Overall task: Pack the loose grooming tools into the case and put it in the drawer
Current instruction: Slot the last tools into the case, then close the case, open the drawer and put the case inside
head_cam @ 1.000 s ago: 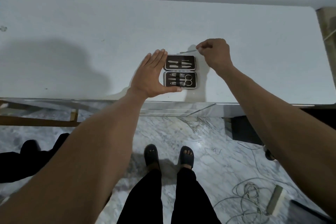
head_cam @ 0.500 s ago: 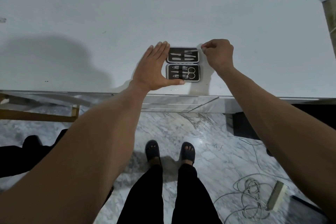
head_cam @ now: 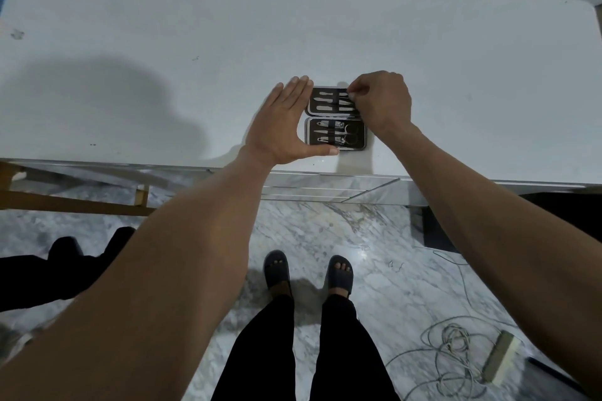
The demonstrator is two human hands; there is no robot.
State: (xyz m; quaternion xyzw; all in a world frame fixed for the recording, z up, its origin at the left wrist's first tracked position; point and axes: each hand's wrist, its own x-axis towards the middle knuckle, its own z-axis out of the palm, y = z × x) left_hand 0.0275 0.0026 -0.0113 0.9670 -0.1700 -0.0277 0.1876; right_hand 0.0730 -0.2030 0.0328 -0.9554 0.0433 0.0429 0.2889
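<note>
The open case (head_cam: 335, 119) lies on the bench (head_cam: 456, 75); left hand (head_cam: 280, 127) braces its left edge, fingers straight, while right hand (head_cam: 381, 101) pinches a tool over its far half.

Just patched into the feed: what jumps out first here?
The open grooming case lies near the white table's front edge, tools strapped in both halves. The left hand braces its left side, fingers straight, while the right hand pinches at the far half's right end.
</note>
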